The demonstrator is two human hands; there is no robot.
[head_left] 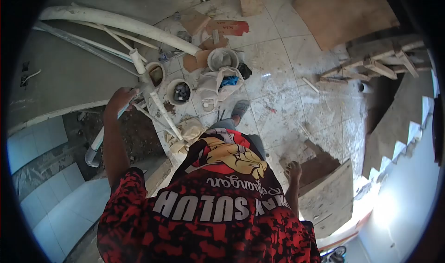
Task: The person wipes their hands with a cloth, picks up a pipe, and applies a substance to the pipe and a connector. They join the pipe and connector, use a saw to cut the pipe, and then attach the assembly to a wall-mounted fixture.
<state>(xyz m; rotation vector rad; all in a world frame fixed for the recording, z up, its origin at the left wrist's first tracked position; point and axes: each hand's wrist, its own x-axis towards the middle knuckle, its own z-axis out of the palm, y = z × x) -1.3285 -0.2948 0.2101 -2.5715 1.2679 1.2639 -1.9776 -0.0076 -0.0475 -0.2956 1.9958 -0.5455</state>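
Observation:
My left hand [121,99] is raised at the left, its fingers wrapped round a pale plastic pipe [107,129]. This pipe slants down through the opening beside the grey wall and ends in a grey elbow fitting [91,157]. Just right of the hand stands a thicker white upright pipe [143,73], with thinner pipes crossing near it. My right hand [293,169] hangs low on the right, near a leaning board [327,200]. Its fingers are loosely bent and somewhat apart, and I see nothing in them.
Buckets [178,92] and a white sack [222,84] with something blue stand on the dusty tiled floor [273,82]. A long, thick pipe [120,23] runs across the upper left. A wooden ladder-like frame [371,66] and a brown panel [345,12] lie at the upper right.

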